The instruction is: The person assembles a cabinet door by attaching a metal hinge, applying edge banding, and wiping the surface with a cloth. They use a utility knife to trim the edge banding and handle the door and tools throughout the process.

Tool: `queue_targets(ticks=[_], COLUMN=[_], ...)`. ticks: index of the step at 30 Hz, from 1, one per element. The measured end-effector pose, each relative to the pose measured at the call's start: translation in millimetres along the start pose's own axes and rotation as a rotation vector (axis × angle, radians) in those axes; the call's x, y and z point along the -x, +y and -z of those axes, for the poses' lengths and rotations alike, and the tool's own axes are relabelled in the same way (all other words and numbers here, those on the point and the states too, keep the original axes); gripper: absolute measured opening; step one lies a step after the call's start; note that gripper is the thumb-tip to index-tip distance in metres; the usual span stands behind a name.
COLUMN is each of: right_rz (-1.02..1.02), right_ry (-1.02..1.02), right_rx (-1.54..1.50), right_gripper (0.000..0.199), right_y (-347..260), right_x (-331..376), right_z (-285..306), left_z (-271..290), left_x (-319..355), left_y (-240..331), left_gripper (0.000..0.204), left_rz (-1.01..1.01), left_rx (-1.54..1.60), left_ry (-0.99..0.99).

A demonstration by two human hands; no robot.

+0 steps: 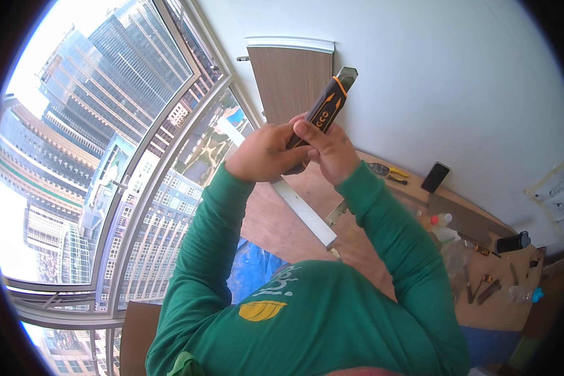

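Both my hands are raised in front of me, closed together around a long black-and-orange tool (pixel 329 103) shaped like a utility knife. It tilts up and to the right, and its grey, squared-off end points away from me. My left hand (pixel 263 150) grips the lower part from the left side. From the right, my right hand (pixel 335 153) holds it with the thumb lying along its body. The fingers hide its lower end, and no bare blade can be made out.
A tall window (pixel 116 182) fills the left side. A brown wooden panel (pixel 291 81) stands against the white wall. Below lie a white strip (pixel 304 213) and a blue sheet (pixel 250 269). To the right are yellow-handled snips (pixel 395 172), a phone (pixel 435 177), bottles and several hand tools.
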State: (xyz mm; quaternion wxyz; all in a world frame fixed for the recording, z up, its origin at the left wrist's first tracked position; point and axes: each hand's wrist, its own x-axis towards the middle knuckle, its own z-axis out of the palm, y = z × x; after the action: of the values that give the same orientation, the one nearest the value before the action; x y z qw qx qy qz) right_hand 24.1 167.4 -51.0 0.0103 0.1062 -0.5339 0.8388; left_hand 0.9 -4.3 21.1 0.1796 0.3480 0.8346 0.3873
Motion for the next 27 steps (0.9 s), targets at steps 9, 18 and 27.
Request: queue_targets(ticks=[9,18,27], right_rz=[0.120,0.000,0.208], right_ry=[0.244,0.369,0.156], right_rx=[0.059,0.294,0.336], right_gripper=[0.067,0.051,0.054], right_y=[-10,16,5], right_x=[-13,26,23], right_z=[21,40,-1], left_z=[-1,-14,-22], left_x=[5,1,-13], left_y=[0,-10,-13], left_gripper=[0.032,0.024,0.021], left_rz=[0.006,0.019,-0.320], left_rx=[0.184,0.270,-0.161], left_ry=[0.052,0.214,0.308])
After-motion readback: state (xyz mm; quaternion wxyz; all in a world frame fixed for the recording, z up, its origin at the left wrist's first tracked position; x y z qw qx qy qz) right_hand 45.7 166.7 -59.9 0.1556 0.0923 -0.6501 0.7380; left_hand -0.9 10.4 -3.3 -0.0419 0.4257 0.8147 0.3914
